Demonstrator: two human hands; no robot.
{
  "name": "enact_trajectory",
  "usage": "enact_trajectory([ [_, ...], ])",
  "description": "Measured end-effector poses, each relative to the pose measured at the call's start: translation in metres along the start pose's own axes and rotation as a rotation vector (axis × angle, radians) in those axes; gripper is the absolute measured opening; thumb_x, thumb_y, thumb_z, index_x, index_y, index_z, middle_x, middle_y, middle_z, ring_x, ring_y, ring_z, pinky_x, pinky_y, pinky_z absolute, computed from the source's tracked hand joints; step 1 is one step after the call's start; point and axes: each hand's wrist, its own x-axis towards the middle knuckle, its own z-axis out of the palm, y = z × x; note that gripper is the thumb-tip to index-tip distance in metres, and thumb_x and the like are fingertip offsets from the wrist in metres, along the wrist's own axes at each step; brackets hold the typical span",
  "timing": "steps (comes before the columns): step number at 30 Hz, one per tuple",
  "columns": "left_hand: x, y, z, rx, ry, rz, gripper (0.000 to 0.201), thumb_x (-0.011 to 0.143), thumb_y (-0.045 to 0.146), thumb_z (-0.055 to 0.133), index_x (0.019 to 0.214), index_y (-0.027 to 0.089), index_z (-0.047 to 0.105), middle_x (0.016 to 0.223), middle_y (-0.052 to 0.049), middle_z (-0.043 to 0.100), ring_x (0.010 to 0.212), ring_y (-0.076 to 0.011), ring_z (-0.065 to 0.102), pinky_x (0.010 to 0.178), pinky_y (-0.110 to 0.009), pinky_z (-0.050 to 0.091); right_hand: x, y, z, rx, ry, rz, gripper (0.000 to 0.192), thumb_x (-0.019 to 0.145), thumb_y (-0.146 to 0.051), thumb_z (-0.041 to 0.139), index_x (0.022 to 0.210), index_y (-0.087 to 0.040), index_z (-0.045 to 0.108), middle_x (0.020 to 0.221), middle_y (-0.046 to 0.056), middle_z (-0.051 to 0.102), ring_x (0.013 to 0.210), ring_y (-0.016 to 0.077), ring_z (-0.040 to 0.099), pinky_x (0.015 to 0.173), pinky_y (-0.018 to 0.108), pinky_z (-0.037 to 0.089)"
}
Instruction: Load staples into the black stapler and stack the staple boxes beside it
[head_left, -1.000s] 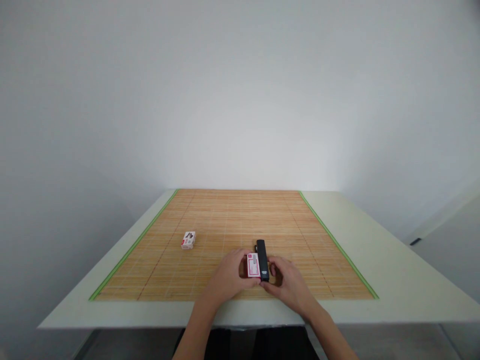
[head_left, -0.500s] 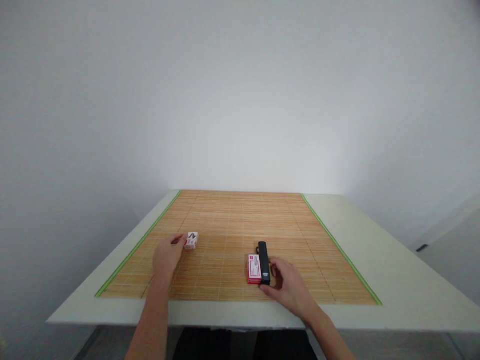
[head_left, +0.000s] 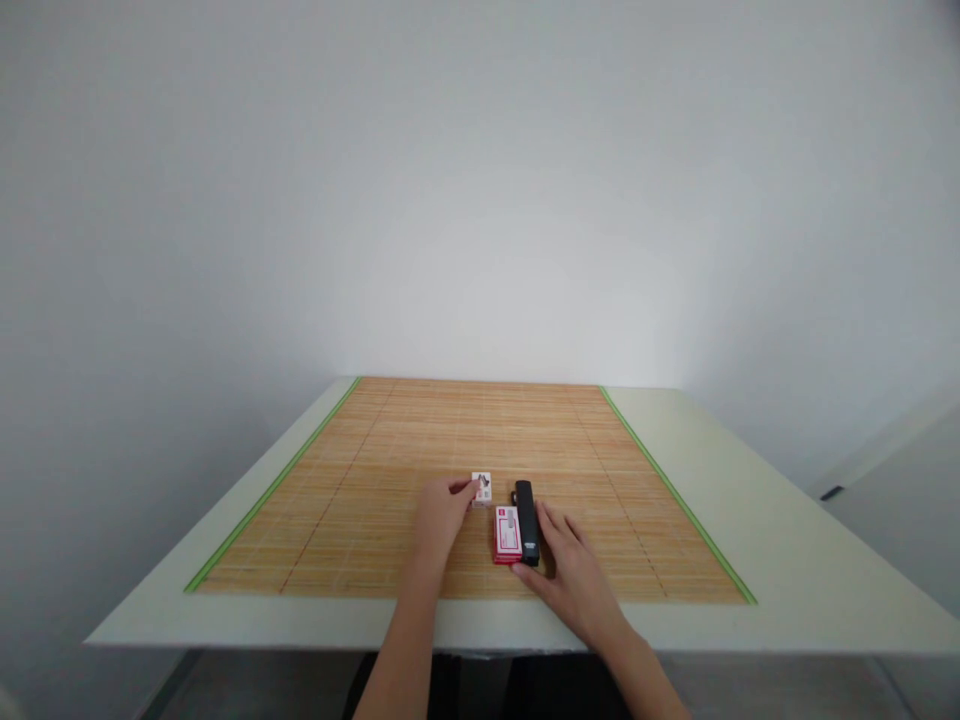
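My left hand (head_left: 442, 515) pinches a small white box (head_left: 481, 487) with a dark picture on its top, at the middle of the bamboo mat. Just nearer to me lies a red-and-white box (head_left: 508, 533), which looks like a stack of more than one. Against its right side lies a black stapler (head_left: 527, 522), lengthwise away from me. Curved around the stapler is my right hand (head_left: 568, 572), fingers along its right side and thumb at its near end, by the corner of the red-and-white box.
The bamboo mat (head_left: 337, 520) with green edging covers much of the white table (head_left: 787, 570). A pale wall (head_left: 480, 200) rises behind the table's far edge. Below the near edge my dark-clothed legs show.
My left hand has carried the small white box to the right, from the left part of the mat to beside the red-and-white box. My right hand has closed in slightly on the stapler.
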Motion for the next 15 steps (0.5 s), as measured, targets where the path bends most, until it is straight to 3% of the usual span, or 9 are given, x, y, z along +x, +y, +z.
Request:
enact_trajectory([
  [7,-0.013,0.020,0.020,-0.028,-0.029,0.078,0.032,0.093,0.045,0.063,0.102,0.020,0.082,0.105,-0.013,0.080,0.097,-0.0268,0.075,0.090,-0.038,0.053,-0.005,-0.009,0.008,0.040,-0.001,-0.013,0.074,0.098,-0.041,0.062,0.163,-0.028,0.028,0.163,0.010,0.040,0.151,0.0282,0.038,0.127,0.056,0.028],
  [15,-0.022,0.022,0.027,-0.049,-0.024,0.079,0.029,0.094,0.039,0.062,0.098,0.018,0.081,0.098,-0.011,0.081,0.089,-0.0248,0.075,0.082,-0.034,0.054,-0.004,-0.006,0.010,0.040,0.011,-0.023,0.074,0.097,-0.041,0.064,0.162,-0.027,0.032,0.161,0.010,0.043,0.148,0.0294,0.042,0.125,0.056,0.031],
])
